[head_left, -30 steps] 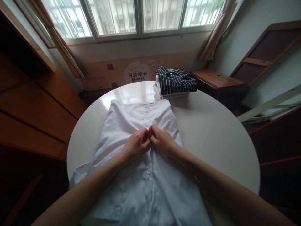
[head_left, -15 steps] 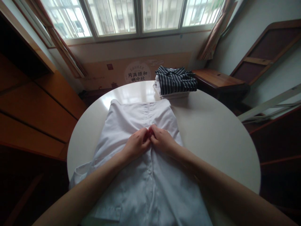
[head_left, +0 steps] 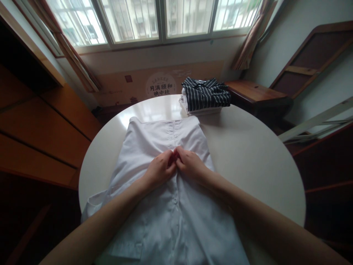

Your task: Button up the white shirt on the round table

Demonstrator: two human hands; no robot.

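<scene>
Round table [head_left: 256, 158], white garment [head_left: 149, 138] beneath left fingers [head_left: 170, 157] and right fingers [head_left: 179, 153], its placket [head_left: 175, 202] in their pinch.

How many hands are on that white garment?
2: the left hand and the right hand, meeting at the button strip down the middle of the garment. Their fingertips are partly hidden.

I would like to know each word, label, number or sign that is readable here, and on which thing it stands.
"月满颐和": on the panel under the window.
"映中秋": on the same panel, just below it.
Small curved text above these: too blurred to read.
Faint line at the panel's left: too blurred to read.
Red square on the panel: any marks too small to read.
White garment, striped shirt: no readable text.
</scene>
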